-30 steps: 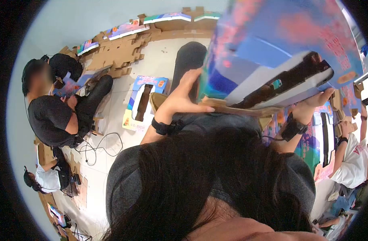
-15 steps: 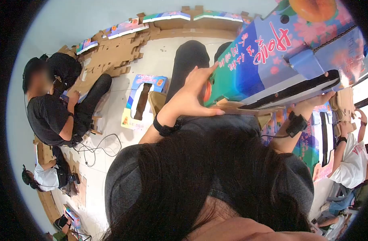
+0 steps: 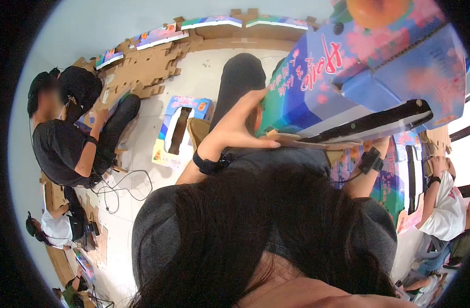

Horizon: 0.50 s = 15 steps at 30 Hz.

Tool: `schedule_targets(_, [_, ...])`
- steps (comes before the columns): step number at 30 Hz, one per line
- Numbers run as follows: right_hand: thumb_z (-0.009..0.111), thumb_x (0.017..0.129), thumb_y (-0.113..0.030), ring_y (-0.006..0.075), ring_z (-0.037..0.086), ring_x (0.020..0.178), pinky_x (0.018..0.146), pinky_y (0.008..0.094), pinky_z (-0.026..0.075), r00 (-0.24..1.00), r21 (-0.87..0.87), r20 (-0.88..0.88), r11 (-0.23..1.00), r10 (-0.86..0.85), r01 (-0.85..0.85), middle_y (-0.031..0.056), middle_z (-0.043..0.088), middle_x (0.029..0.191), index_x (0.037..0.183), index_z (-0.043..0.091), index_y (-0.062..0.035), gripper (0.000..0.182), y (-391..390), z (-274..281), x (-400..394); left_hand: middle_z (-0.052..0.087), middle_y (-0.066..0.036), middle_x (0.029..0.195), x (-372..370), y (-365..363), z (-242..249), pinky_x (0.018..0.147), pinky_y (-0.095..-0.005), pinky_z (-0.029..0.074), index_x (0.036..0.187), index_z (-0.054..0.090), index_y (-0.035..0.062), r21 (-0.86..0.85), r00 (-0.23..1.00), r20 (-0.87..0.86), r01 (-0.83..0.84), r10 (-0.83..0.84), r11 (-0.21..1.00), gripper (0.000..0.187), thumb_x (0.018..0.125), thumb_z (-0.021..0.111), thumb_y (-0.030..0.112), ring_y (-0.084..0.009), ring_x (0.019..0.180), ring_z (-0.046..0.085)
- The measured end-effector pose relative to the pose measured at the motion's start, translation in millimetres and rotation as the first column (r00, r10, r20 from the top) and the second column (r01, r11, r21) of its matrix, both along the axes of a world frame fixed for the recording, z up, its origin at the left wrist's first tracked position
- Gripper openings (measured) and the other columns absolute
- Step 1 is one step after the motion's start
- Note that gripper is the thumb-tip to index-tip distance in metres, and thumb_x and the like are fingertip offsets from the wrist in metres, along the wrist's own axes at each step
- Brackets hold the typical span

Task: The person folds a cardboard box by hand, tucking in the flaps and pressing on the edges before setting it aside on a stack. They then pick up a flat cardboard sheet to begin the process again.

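Left fingers (image 3: 263, 143) on carton (image 3: 368, 77), dark slot (image 3: 389, 114), contents hidden

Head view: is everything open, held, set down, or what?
Held box: tilted, open along one side
Left hand: gripping that box
Right hand: partly hidden by that box
Floor box: set down, open on top
Cable: in loose loops
Cardboard: spread out, overlapping

Black wristbands (image 3: 211, 163) accompany a dark grey top (image 3: 158, 233).
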State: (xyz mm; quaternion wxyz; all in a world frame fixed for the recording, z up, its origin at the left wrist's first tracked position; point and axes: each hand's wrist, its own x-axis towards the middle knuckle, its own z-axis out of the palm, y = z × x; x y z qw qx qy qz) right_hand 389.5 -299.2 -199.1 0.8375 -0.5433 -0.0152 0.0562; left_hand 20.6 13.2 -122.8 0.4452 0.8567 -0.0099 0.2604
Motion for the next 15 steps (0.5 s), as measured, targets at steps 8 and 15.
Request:
schedule_targets(8, [0.07,0.083,-0.045,0.022,0.06,0.086,0.072,0.0352,0.044,0.992,-0.039,-0.001,0.992,0.123,-0.123,0.0092,0.065,0.102,0.109,0.064,-0.0058,0.047,-5.8,-21.2,9.8,0.05,-0.017,0.138,-0.2,-0.1,-1.0,0.113,-0.0398,0.035,0.146,0.042,-0.0002,0.036,1.0,0.001,-0.01,0.01,0.999,0.107,0.06,0.096,0.032,-0.0297,0.132,0.049])
schedule_targets(15, [0.074,0.082,-0.028,0.0196,0.06,0.064,0.054,0.0308,0.041,0.967,-0.11,0.191,0.982,0.171,-0.152,0.0076,0.067,0.081,0.092,0.069,-0.0055,0.025,-18.8,-15.4,9.6,0.05,-0.017,0.14,1.1,0.0,-3.2,0.114,-0.0402,0.035,0.146,0.043,-0.0001,0.035,1.0,0.02,-0.017,0.016,0.999,0.106,0.06,0.096,0.034,-0.0304,0.133,0.048])
